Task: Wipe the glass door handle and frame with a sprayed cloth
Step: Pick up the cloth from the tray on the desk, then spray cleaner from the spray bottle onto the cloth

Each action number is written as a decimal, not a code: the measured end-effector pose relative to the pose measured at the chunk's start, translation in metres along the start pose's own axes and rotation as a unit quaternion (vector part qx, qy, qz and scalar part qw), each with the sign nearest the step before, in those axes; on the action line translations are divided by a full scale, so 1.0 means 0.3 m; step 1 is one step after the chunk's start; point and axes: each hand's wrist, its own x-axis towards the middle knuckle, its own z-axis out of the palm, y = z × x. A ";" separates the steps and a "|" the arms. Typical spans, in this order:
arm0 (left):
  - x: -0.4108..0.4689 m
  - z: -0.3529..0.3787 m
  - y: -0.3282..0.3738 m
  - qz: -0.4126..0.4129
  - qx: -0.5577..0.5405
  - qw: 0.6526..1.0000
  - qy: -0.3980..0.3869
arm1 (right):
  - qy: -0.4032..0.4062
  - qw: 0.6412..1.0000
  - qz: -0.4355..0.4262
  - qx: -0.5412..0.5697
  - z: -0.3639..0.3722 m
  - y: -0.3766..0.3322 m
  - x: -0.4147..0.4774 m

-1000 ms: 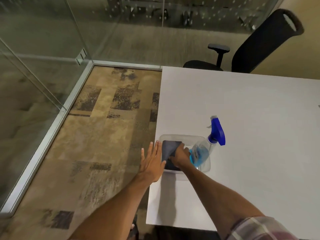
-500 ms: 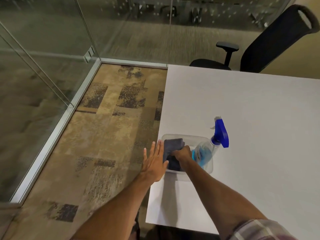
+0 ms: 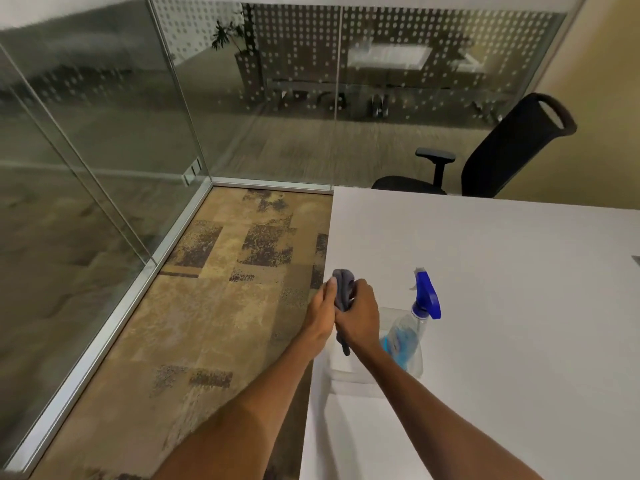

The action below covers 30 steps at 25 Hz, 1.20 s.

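Cloth (image 3: 343, 288): grey, bunched into a loose wad, held in the air between both hands above the table's near-left corner, one tail hanging below the right wrist.

Grip: right hand (image 3: 360, 315) wrapped around the wad, fingers curled over it. Left hand (image 3: 321, 315) closed against it from the other side, thumb laid on the fabric; its fingers are hidden behind.

Handling (judgement): light, soft, no stiffness, will drape and fold at any touch. Not fragile, not slippery while dry; once sprayed it should cling a little and weigh slightly more. Best taken as a folded pad in one palm, loose tail tucked in so it does not drag.

Just right of the hands: spray bottle (image 3: 407, 336), clear with blue liquid and blue trigger head, lying tilted in a clear tray (image 3: 341, 368) on the white table (image 3: 502, 306).

Further out: glass wall (image 3: 104, 133) and metal floor frame (image 3: 114, 306) at left, well apart from the hands. Door handle not identifiable. Black office chair (image 3: 502, 161) beyond the table.
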 end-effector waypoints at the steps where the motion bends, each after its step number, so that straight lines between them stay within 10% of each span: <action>1: -0.007 -0.004 0.040 -0.003 -0.042 0.999 0.011 | -0.007 1.000 -0.029 0.003 -0.002 -0.032 0.007; 9: -0.007 -0.150 0.196 0.027 -0.195 0.979 0.046 | -0.029 0.988 -0.134 0.071 -0.015 -0.199 0.039; 18: -0.037 -0.386 0.407 0.014 -0.061 0.995 0.080 | -0.088 0.936 0.077 0.333 -0.067 -0.225 0.139; 30: -0.048 -0.463 0.690 0.144 0.085 0.984 -0.063 | -0.093 0.912 0.050 0.398 -0.115 -0.291 0.178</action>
